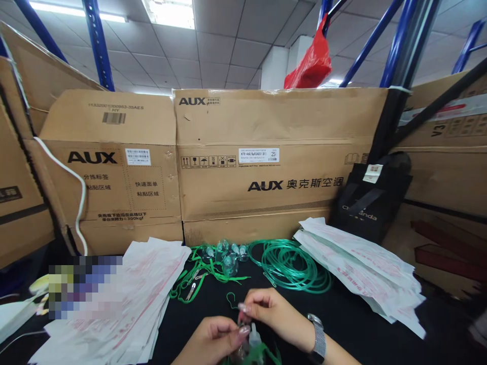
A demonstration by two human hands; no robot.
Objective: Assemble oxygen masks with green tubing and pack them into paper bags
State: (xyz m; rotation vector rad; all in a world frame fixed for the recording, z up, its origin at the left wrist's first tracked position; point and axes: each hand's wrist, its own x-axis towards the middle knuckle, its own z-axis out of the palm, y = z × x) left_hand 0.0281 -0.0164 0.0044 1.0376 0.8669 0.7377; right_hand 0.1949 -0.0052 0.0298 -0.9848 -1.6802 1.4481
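Low in the head view, my left hand [218, 337] pinches the edge of a clear plastic breathing mask [239, 354] with a whitish nozzle [254, 335]. My right hand [270, 312] is closed just above it, thumb and finger pinching a thin green strap [231, 300] whose end curls up past the fingertips. More green strap [258, 352] hangs around the mask, partly out of frame. Beyond the hands lie several clear masks [229, 263] with tangled green straps [186, 286]. To their right is a coil of green tubing [297, 268].
White printed paper bags [152, 284] are piled at left, and another stack of bags [361, 274] lies at right. Cardboard boxes [220, 197] wall off the back. A black bag [365, 203] stands back right. A white cable [81, 203] hangs at left.
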